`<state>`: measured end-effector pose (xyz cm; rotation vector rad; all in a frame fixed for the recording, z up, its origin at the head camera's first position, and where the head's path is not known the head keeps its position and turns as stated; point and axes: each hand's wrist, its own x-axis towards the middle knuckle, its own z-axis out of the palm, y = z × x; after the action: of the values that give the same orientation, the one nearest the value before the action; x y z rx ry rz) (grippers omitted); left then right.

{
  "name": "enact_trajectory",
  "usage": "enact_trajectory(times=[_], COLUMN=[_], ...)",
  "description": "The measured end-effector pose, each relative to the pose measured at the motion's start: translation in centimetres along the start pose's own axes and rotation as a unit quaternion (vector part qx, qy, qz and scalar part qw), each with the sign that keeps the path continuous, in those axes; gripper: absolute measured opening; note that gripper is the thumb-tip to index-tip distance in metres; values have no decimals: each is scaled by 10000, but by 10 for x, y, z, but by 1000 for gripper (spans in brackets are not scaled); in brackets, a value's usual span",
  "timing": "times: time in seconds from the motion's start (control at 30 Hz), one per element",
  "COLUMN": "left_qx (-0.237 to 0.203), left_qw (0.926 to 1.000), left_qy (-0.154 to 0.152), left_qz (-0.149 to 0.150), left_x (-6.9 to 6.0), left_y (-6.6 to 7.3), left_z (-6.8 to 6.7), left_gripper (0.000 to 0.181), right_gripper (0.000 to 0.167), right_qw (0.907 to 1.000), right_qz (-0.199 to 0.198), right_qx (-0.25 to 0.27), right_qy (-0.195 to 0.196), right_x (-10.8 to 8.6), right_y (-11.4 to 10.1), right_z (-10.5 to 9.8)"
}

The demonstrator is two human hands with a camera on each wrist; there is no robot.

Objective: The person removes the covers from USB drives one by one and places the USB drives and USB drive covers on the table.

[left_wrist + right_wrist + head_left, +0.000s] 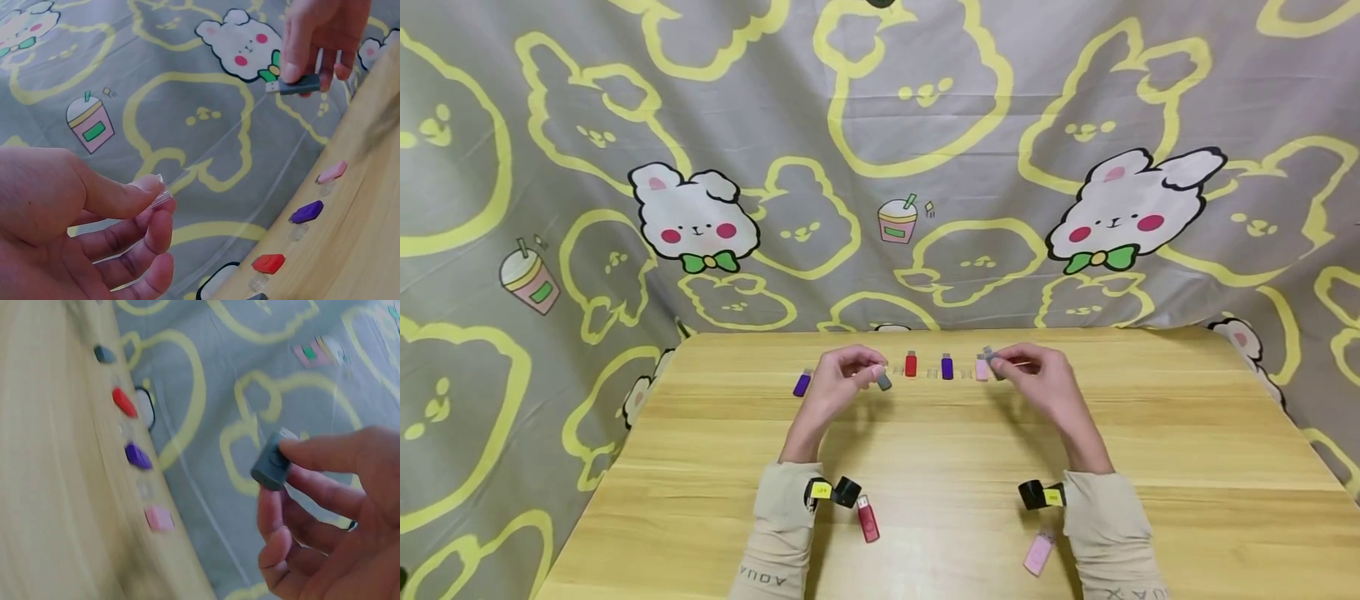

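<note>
A dark grey USB flash drive (270, 464) is pinched between the thumb and fingers of my right hand (1037, 377), its metal plug bare. My left hand (838, 379) pinches a small clear plastic cap (162, 199) by its edges. Both hands are raised over the far part of the table. Between them runs a row of USB drives: another grey one (883, 381) by the left hand, then a red one (911, 365), a purple one (947, 367) and a pink one (981, 368). Clear caps (299, 232) lie between these drives.
A second purple drive (802, 383) lies left of the left hand. Nearer the front of the wooden table (925, 467) are a dark red drive (868, 520) and a pink drive (1038, 555), beside the forearms. A patterned curtain (820, 108) hangs behind the table's far edge.
</note>
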<state>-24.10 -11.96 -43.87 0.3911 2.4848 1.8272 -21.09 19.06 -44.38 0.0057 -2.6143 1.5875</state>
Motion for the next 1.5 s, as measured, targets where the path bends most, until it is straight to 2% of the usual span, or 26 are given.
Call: enact_trajectory(times=[0.17, 0.3, 0.43, 0.6, 0.77, 0.87, 1.03, 1.3, 1.5], left_qx=[47, 154, 207, 181, 324, 597, 1221, 1805, 2209], left_qw=[10000, 9996, 9994, 9998, 9990, 9962, 9852, 9692, 9557], left_qy=[-51, -239, -249, -118, -254, -540, -1091, -1537, -1804], left_qz=[0, 50, 135, 42, 196, 325, 510, 668, 730], left_x=[2, 3, 5, 4, 5, 10, 27, 64, 83], left_y=[2, 3, 3, 1, -1, 2, 10, 18, 17], left_z=[5, 9, 11, 12, 19, 31, 58, 99, 133], left_gripper=[6, 8, 9, 8, 7, 8, 8, 2, 7], right_gripper=[37, 36, 34, 32, 32, 31, 29, 28, 30], right_qw=[9977, 9956, 9945, 9915, 9888, 9874, 9838, 9822, 9845], right_qz=[436, 715, 874, 1023, 1068, 1091, 1159, 1017, 972], right_qx=[297, 140, -316, -770, -987, -1055, -1257, -1495, -1395], right_qy=[429, 591, 487, 211, 328, 439, 544, 502, 432], right_x=[8, 15, 23, 30, 31, 30, 28, 38, 33], right_y=[21, 38, 48, 55, 62, 66, 69, 66, 61], right_z=[-19, -24, -23, -23, -23, -22, -19, -16, -28])
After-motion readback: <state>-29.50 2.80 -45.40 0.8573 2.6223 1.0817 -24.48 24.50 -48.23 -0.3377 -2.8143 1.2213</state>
